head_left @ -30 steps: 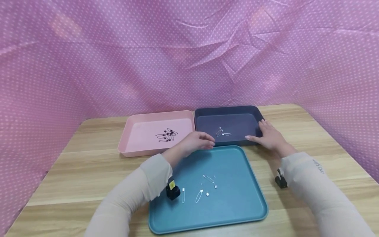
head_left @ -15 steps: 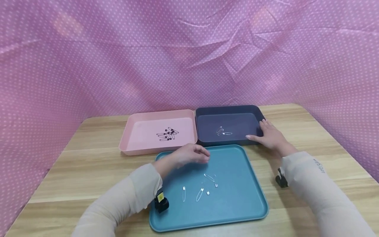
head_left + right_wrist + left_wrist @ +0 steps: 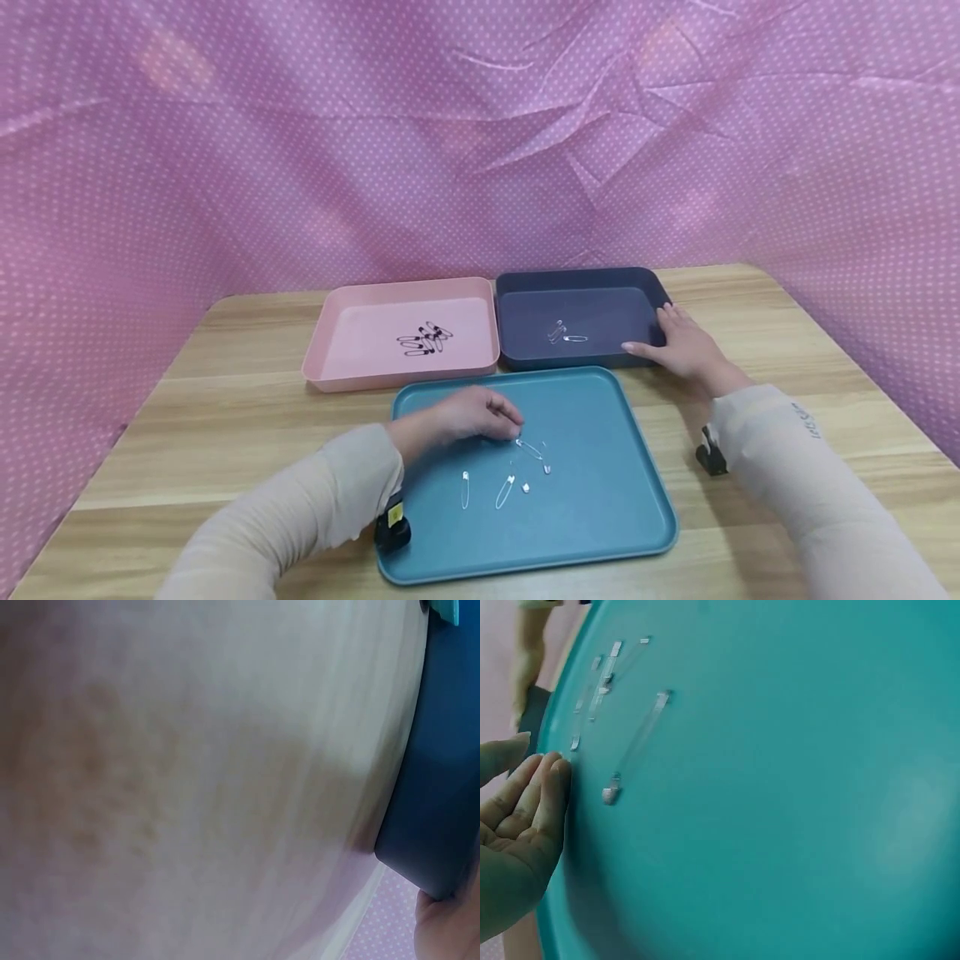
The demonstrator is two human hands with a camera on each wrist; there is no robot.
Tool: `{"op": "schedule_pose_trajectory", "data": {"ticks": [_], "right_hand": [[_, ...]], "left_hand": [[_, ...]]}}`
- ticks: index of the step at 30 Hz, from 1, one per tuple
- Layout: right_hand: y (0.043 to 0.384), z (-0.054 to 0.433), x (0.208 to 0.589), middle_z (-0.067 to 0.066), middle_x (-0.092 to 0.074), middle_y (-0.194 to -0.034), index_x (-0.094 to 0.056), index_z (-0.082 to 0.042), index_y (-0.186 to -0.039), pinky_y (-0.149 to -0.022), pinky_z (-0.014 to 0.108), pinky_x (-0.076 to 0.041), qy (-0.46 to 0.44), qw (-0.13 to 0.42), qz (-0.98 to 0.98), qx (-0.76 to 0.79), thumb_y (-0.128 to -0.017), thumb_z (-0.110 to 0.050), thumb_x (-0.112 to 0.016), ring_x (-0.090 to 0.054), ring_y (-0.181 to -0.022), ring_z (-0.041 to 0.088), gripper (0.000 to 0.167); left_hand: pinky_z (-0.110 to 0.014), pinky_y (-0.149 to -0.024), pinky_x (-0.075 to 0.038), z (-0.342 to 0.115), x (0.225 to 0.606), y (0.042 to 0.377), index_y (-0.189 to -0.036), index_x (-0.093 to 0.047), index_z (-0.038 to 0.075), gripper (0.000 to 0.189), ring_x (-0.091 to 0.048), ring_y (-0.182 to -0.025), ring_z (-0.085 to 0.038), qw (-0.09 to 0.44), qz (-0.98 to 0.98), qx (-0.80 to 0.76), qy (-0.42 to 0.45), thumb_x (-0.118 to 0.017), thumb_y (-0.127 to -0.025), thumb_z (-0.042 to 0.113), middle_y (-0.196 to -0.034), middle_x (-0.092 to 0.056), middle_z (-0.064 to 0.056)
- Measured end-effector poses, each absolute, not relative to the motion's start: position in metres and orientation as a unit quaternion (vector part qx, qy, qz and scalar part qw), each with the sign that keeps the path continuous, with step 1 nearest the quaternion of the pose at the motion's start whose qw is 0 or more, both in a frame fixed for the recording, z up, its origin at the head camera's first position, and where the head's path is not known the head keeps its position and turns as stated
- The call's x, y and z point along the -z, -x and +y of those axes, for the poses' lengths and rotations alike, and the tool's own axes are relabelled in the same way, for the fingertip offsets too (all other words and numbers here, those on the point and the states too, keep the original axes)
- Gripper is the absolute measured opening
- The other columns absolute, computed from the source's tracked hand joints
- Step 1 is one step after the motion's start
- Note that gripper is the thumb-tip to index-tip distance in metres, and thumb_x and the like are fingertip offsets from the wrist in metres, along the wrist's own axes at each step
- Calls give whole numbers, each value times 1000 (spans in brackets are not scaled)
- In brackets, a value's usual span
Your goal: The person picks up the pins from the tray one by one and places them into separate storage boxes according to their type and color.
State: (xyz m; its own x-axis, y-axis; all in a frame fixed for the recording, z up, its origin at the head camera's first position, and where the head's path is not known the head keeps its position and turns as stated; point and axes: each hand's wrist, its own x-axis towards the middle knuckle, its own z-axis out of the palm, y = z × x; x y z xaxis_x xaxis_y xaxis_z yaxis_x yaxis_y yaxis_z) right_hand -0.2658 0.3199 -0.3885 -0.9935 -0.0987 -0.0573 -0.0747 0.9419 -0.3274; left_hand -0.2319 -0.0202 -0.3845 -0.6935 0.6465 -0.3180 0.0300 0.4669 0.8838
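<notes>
Several silver safety pins [image 3: 505, 492] lie scattered on a teal tray [image 3: 600, 500]. Over the tray's far part is my left hand [image 3: 477, 414], fingertips beside the topmost pin [image 3: 529, 450]. The left wrist view shows this hand [image 3: 521, 832] with a gap between its thumb and bent fingers, and no pin seen in it. My right hand [image 3: 686, 350] rests at the near right corner of a dark blue tray [image 3: 592, 304], fingers on its right side and thumb at the front. In that tray are several silver safety pins [image 3: 575, 338].
A pink tray [image 3: 375, 321] stands left of the dark blue one and holds several black safety pins [image 3: 419, 352]. All the trays sit on a wooden table [image 3: 187, 433]. Behind hangs a pink dotted cloth [image 3: 450, 167].
My left hand has moved from near the dark blue tray's front wall back over the teal tray, down to the topmost pin. The right hand has stayed at its corner.
</notes>
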Motion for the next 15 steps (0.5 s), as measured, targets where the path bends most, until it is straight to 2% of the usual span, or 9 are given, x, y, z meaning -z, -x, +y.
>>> {"op": "schedule_pose_trajectory", "data": {"ticks": [6,15], "right_hand": [[267,319,389,32,-4,-136,-10,14,-131,-99,51,-5,47,33,985,164,-74,-67,-41,1,-126,40,104],[266,320,391,31,-4,-136,-9,13,-132,-99,52,-5,43,32,984,169,-74,-67,-41,2,-126,39,104]], "left_hand": [[-22,-66,-47,-17,394,227,-88,-63,0,21,-59,-72,-12,303,801,-466,-221,-68,-68,-2,-79,-65,-5],[-19,-56,-42,-7,397,216,-70,-62,7,14,-52,-57,-5,202,860,-393,-256,-73,-63,3,-61,-58,5]]}}
